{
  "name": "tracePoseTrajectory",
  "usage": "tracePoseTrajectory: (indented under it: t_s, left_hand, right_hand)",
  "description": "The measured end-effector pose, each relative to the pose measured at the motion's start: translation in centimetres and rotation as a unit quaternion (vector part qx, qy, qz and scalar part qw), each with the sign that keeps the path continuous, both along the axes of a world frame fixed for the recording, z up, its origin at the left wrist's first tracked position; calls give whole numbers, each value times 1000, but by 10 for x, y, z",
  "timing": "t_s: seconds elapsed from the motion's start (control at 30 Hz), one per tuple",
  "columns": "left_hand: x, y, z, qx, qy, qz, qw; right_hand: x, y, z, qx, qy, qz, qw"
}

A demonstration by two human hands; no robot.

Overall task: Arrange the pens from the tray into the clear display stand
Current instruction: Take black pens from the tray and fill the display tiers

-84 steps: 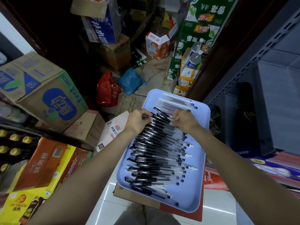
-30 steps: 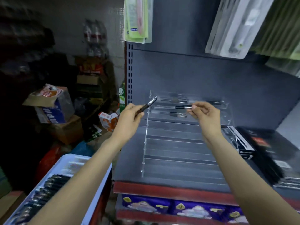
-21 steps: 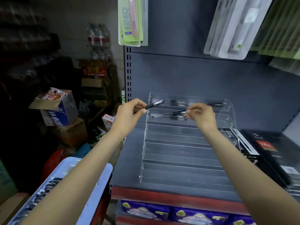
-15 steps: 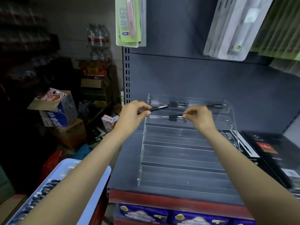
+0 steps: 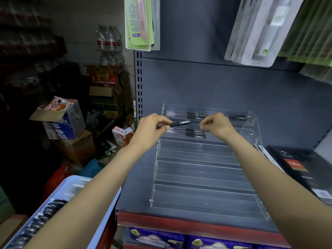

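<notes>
**Second tier, next pen going in**

Head cam: my left hand (image 5: pixel 152 129) pinches a black gel pen (image 5: pixel 177 123), tip twd the clear acrylic tiered display stand (image 5: pixel 203 169), held level so it drops flat into a slot. My right hand (image 5: pixel 216 125), fingers pinched together at a pen in the 2nd row (image 5: pixel 190 131), prob. squaring it up. Both arms reach fwd, wrists raised. Blue plastic tray (image 5: pixel 100 218) w/ remaining pens sits lower left.
</notes>
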State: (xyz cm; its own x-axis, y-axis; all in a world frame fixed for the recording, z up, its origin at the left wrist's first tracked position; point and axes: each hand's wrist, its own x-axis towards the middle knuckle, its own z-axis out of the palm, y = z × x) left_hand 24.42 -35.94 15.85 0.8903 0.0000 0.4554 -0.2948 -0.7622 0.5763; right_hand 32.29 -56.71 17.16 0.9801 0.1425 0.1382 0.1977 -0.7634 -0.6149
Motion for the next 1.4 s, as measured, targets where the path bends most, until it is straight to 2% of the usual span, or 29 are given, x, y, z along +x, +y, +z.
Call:
tracePoseTrajectory:
  t_s: [0.07,0.17,0.3,0.47,0.6,0.7,0.97,1.1,1.27,1.4]
  left_hand:
    - [-1,0,1,-2,1,-5,1000]
    - [-1,-5,2,-3,-2,-21,1000]
    - [1,-17,7,-11,-14,-34,999]
    - [0,-4,3,-17,-32,49,998]
    - [2,11,-8,-48,90,81,991]
    - [4,10,-11,-63,123,72,988]
    - [7,7,-18,-65,117,85,987]
    - [7,7,-18,-67,115,83,988]
    - [7,6,-20,-70,116,78,988]
    - [1,7,-20,-78,103,71,989]
  right_hand:
    - [-9,1,-2,91,-50,14,995]
    - [-29,4,-2,231,-28,91,968]
    - [-41,6,0,259,-33,136,956]
    - [-30,-11,-3,276,-93,35,956]
    - [-22,-17,-13,227,-103,-21,968]
    - [-20,-12,-16,154,-93,-17,984]
    - [-11,0,-13,3,-74,32,997]
    - [-15,4,-11,-15,-30,61,998]
    - [-17,5,-15,-29,-16,70,997]
    - [-25,13,-15,-14,-62,61,996]
